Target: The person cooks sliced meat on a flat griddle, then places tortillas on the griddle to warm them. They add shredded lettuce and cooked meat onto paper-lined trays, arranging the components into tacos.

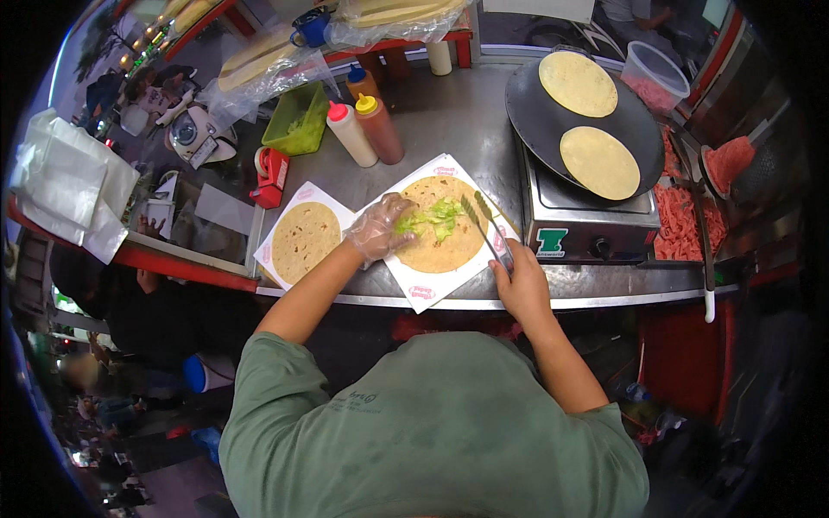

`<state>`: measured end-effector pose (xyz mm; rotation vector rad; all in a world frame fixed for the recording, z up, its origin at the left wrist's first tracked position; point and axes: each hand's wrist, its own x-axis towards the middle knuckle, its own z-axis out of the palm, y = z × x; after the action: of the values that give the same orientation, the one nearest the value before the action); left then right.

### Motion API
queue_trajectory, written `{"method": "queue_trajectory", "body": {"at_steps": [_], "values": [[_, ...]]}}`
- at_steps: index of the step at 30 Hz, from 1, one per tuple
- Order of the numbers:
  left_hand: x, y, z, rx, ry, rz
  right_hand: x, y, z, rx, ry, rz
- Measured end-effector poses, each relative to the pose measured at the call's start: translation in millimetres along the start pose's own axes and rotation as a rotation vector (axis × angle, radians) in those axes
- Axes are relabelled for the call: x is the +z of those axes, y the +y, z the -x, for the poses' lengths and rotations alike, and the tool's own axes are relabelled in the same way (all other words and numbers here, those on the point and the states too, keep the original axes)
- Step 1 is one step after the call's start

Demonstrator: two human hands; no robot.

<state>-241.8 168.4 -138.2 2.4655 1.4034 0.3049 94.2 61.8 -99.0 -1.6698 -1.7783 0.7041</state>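
Observation:
My left hand [378, 227], in a clear plastic glove, has its fingers curled on shredded lettuce [442, 219]. The lettuce lies across the middle of a round flatbread [440, 257], which rests on white printed paper [418, 293]. Bare, my right hand [525, 287] grips metal tongs [480, 226], whose tips point away over the flatbread's right side. A second flatbread [304, 242] lies on its own paper left of my gloved hand, with nothing on top.
Beyond the papers stand squeeze bottles [377, 129], a green tub [296, 121] and a red tape dispenser [271, 177]. Right, two flatbreads [599, 162] lie on a black griddle [544, 129] over a stove [591, 229]. Shredded reddish food [682, 224] and a long white-handled knife [708, 276] are farther right.

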Motion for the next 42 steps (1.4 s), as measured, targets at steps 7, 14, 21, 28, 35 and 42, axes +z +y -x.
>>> {"method": "queue_trajectory", "body": {"at_steps": [7, 14, 21, 28, 35, 42], "values": [[11, 14, -42, -0.078, 0.274, 0.348, 26, -16, -24, -0.071, -0.106, 0.199], [18, 4, -52, -0.128, 0.267, 0.434, 15, 9, 18, 0.074, 0.197, 0.181], [-28, -9, -38, -0.275, 0.037, 0.522, 36, -43, 38, -0.012, -0.057, 0.128], [-19, 23, -14, 0.006, -0.122, 0.107, 52, -27, 6, 0.009, 0.266, 0.079], [-31, 15, -18, -0.049, 0.051, 0.278, 35, -13, 8, 0.036, 0.286, 0.139], [19, 42, -20, 0.033, -0.026, 0.091, 20, 2, 19, 0.115, 0.271, 0.274]]}}
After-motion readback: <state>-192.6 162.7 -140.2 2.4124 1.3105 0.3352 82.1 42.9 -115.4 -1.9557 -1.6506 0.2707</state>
